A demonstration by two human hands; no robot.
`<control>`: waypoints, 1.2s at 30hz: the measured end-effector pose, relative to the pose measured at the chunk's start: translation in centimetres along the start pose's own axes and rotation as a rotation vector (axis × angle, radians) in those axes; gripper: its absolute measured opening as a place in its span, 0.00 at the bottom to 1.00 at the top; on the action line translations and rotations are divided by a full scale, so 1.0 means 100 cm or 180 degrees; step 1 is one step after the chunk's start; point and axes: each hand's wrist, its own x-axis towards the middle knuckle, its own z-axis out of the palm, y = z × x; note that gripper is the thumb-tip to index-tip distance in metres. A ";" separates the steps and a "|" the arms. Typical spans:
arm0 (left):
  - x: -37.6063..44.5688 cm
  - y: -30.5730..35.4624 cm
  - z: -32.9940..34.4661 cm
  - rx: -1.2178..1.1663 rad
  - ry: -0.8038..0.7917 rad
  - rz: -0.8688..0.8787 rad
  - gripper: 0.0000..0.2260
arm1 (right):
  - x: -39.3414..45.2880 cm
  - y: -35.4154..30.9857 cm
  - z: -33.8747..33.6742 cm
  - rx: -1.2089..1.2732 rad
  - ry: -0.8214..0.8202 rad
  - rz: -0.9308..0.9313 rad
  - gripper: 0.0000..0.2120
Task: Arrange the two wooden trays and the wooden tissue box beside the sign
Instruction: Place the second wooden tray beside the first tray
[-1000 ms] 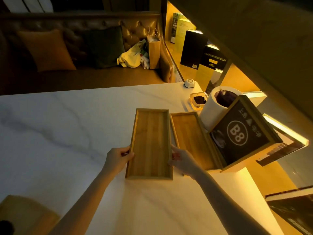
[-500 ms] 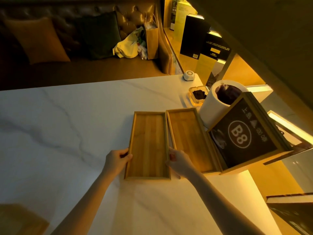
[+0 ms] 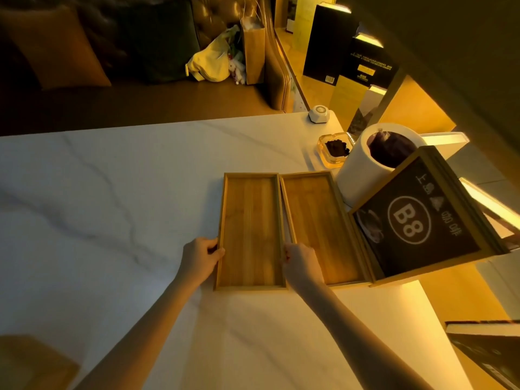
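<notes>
Two shallow wooden trays lie side by side on the white marble table (image 3: 112, 192). The left tray (image 3: 250, 232) is held at its near end by both hands: my left hand (image 3: 201, 256) grips its left rim, my right hand (image 3: 299, 261) its right rim. The right tray (image 3: 320, 226) touches the left one along its long side and sits against the wood-framed black "B8" sign (image 3: 416, 220). At the bottom left corner a wooden object (image 3: 31, 361) shows partly; it may be the tissue box.
Behind the sign stand a white cylinder bin (image 3: 363, 175), a glass ashtray (image 3: 334, 149) and a small white call button (image 3: 318, 114). A leather sofa with cushions and bags (image 3: 219, 63) runs along the table's far side. Lit shelves with boxes (image 3: 351, 60) are on the right.
The left tray has been slid right and straightened, and now lies flush and parallel against the right tray. Both hands stay on its near end. The camera tilted slightly.
</notes>
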 end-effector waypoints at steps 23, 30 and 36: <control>-0.045 -0.015 0.020 0.0285 0.0368 0.0541 0.17 | -0.046 0.015 0.004 0.0173 0.0489 -0.0490 0.12; -0.087 -0.041 0.047 0.1212 0.0086 0.0604 0.30 | -0.083 0.055 0.048 -0.0964 0.0153 -0.1042 0.28; -0.106 -0.035 0.055 0.1058 -0.0083 0.0386 0.39 | -0.088 0.063 0.060 -0.1481 0.0182 -0.0885 0.31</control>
